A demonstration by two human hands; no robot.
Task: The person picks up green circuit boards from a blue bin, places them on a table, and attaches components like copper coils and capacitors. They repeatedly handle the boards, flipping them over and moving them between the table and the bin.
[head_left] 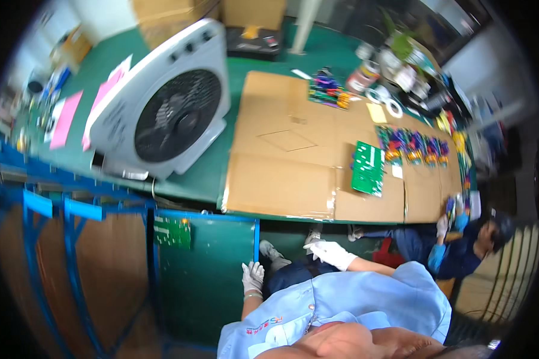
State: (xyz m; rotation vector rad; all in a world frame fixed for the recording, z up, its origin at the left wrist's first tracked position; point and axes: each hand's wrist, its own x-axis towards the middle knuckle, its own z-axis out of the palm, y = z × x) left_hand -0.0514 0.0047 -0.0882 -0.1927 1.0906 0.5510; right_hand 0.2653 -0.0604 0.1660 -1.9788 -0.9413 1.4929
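My left hand, in a white glove, is on the blue rail of a green-topped cart, its fingers bent over the edge. A green circuit board lies near the cart's far left corner, away from that hand. In front of my body hangs my right hand, also white-gloved, empty with its fingers stretched out. Beyond it, a larger green circuit board stands out on the cardboard sheet that covers the table. Neither hand touches this board.
A grey box fan stands at the table's left. Boards with colourful parts line the right side, and another cluster is farther back. Blue metal frames rise left of the cart. A co-worker is at the far right.
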